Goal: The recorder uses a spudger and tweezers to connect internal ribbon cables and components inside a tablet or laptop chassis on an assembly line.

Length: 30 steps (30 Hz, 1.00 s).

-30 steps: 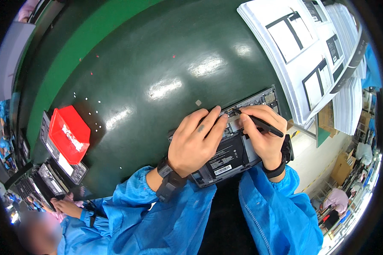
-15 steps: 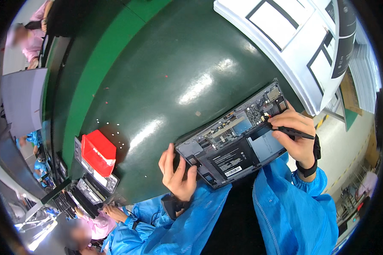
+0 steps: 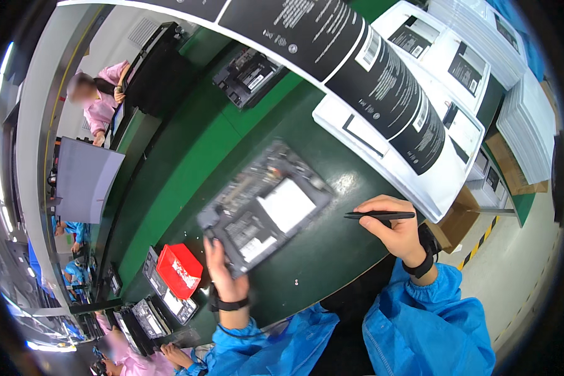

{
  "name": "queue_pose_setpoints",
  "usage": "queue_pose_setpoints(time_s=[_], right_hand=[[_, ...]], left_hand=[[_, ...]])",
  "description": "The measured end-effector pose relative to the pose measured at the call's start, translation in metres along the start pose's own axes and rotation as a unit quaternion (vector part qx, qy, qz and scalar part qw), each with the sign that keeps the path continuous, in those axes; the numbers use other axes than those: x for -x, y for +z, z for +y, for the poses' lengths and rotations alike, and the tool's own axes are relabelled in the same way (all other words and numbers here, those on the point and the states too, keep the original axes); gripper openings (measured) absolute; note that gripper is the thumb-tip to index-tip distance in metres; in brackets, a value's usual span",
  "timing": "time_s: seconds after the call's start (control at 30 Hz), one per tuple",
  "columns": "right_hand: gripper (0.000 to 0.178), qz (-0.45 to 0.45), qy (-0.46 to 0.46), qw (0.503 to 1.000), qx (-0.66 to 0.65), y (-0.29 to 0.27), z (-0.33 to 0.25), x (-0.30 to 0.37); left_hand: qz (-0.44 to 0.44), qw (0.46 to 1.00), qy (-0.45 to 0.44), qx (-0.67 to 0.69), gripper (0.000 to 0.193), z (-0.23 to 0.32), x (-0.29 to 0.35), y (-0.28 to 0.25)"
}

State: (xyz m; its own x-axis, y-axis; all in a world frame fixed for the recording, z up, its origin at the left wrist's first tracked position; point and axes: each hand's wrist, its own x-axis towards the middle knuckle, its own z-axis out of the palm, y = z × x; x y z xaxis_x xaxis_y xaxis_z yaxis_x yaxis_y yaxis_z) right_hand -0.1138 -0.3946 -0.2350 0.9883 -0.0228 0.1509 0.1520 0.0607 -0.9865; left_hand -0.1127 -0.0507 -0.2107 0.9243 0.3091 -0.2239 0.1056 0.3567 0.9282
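An opened laptop base (image 3: pixel 257 210) with its circuit board and black battery showing is tilted over the green table, blurred by motion. My left hand (image 3: pixel 227 276) grips it at its near left edge, fingers partly behind it. My right hand (image 3: pixel 391 233), off to the right and apart from the laptop base, pinches slim black tweezers (image 3: pixel 382 215) between thumb and fingers, the tip pointing left.
A red bin (image 3: pixel 180 271) sits on another laptop part at the left. White trays (image 3: pixel 351 135) with black-printed sheets (image 3: pixel 382 81) stack up at the right. Another opened laptop base (image 3: pixel 247 78) lies at the far side. A co-worker's hand (image 3: pixel 175 355) shows lower left.
The laptop base has gone forward and left, away from my body, with my left hand on its edge. My right hand has come off it, still holding the tweezers. The view has shifted.
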Motion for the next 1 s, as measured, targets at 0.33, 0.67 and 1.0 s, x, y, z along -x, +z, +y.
queue_pose_setpoints(time_s=[0.33, 0.67, 1.0], right_hand=[[0.017, 0.029, 0.004, 0.999, 0.015, -0.003, 0.016, 0.006], [0.018, 0.018, -0.015, 0.999, 0.046, -0.009, 0.013, 0.003], [0.017, 0.020, 0.030, 0.996, 0.082, 0.001, 0.005, 0.000]], left_hand=[[0.162, 0.968, 0.018, 0.188, 0.046, 0.071, -0.184, -0.059], [-0.105, 0.861, 0.264, -0.421, 0.033, -0.014, -0.150, 0.036], [-0.020, 0.737, 0.297, -0.607, 0.096, -0.044, -0.243, 0.143]])
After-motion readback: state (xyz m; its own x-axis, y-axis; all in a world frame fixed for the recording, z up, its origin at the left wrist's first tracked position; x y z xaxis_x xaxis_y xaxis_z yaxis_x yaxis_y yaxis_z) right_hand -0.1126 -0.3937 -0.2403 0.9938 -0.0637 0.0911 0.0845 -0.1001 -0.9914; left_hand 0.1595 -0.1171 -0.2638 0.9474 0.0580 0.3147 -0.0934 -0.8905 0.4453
